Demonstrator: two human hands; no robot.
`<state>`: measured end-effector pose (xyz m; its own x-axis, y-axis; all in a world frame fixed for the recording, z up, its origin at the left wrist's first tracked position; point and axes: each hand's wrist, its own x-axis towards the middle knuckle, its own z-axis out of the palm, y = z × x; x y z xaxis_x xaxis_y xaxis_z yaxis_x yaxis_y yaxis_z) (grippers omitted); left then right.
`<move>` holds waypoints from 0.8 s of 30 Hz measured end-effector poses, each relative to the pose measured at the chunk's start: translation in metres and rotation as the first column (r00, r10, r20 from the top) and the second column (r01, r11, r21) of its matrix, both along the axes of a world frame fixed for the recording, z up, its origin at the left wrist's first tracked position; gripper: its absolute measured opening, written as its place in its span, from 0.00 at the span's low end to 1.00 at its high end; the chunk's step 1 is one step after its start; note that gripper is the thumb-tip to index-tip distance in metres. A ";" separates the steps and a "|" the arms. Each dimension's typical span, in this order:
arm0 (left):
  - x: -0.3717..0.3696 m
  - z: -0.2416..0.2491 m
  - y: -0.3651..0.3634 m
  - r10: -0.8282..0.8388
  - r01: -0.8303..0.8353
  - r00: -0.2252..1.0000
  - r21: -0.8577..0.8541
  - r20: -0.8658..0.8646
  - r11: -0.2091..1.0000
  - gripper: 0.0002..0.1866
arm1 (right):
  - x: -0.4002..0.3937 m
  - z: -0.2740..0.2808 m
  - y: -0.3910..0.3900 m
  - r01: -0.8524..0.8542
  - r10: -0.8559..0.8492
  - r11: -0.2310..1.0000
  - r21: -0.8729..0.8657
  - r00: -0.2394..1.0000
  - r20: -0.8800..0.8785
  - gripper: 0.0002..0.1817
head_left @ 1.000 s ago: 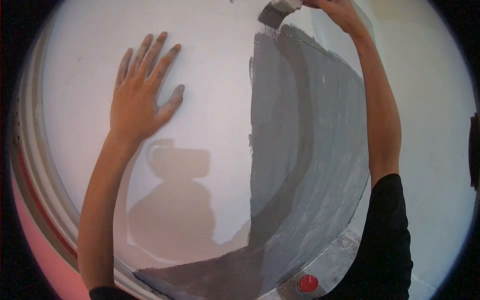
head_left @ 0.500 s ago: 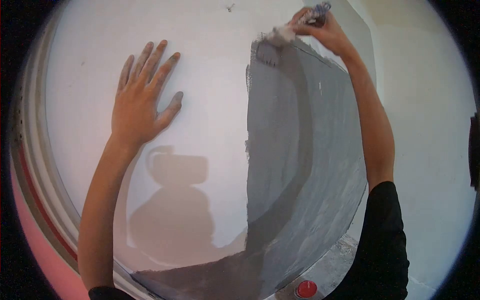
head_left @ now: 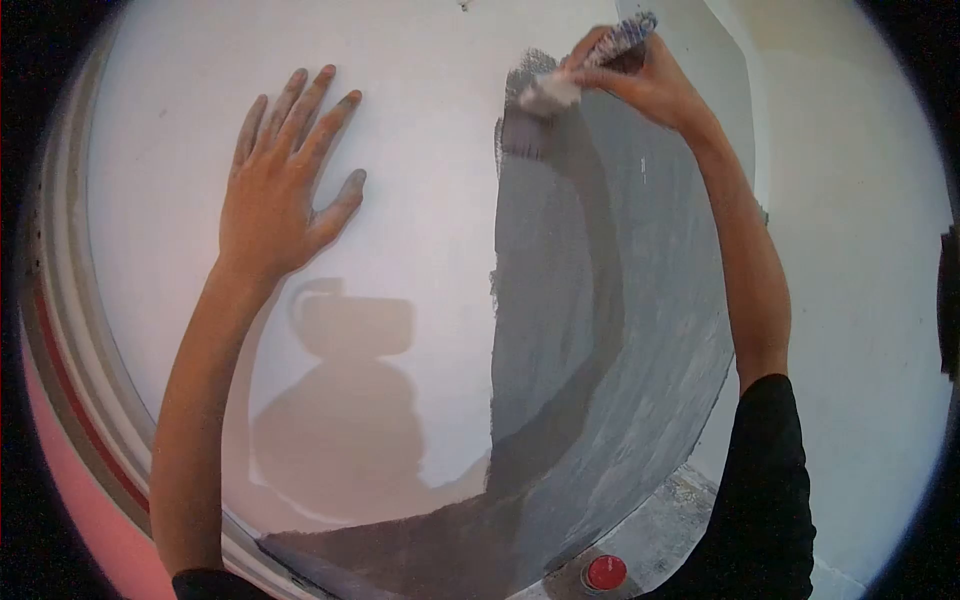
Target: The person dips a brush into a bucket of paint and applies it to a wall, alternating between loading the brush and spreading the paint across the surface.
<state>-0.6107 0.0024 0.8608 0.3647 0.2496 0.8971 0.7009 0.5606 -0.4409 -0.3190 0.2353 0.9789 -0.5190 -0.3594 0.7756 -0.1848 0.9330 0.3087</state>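
Note:
My right hand (head_left: 645, 80) is closed round the handle of a paintbrush (head_left: 550, 95) smeared with pale paint. The brush's bristles touch the wall at the upper left of the grey painted area (head_left: 555, 260), close to its left edge. Flat against the white part of the wall (head_left: 430, 220) lies my left hand (head_left: 280, 185), fingers spread and holding nothing. Grey smudges mark its fingertips. Shadows of my head and right arm fall across the white and grey surfaces.
A red round lid or container (head_left: 606, 572) is on the stained floor (head_left: 665, 510) below the wall. Pale moulding (head_left: 75, 330) borders the left side. Another pale wall (head_left: 860, 300) stands at the right, and a small fixture (head_left: 463, 6) protrudes at the top.
The brush has moved slightly down and left along the grey area's upper edge, and fresh grey now covers more there. My left hand stays on the wall. The view has shifted slightly.

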 end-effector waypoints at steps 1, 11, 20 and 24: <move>0.000 0.000 -0.001 -0.006 0.006 1.000 0.000 -0.001 1.000 0.36 | -0.004 0.012 0.005 -0.023 0.023 0.999 0.024 0.999 -0.034 0.07; -0.002 -0.002 0.002 -0.001 0.001 1.000 0.009 0.007 1.000 0.35 | 0.028 -0.004 -0.013 0.002 -0.011 0.998 -0.070 0.991 -0.132 0.10; 0.000 0.000 0.000 0.007 -0.007 1.000 0.003 0.003 1.000 0.35 | 0.017 -0.001 0.031 0.009 -0.003 0.993 -0.121 0.999 0.054 0.07; 0.001 0.000 0.000 0.011 -0.011 1.000 0.002 -0.003 1.000 0.35 | 0.017 0.054 0.042 -0.010 -0.022 0.990 -0.138 0.974 -0.225 0.07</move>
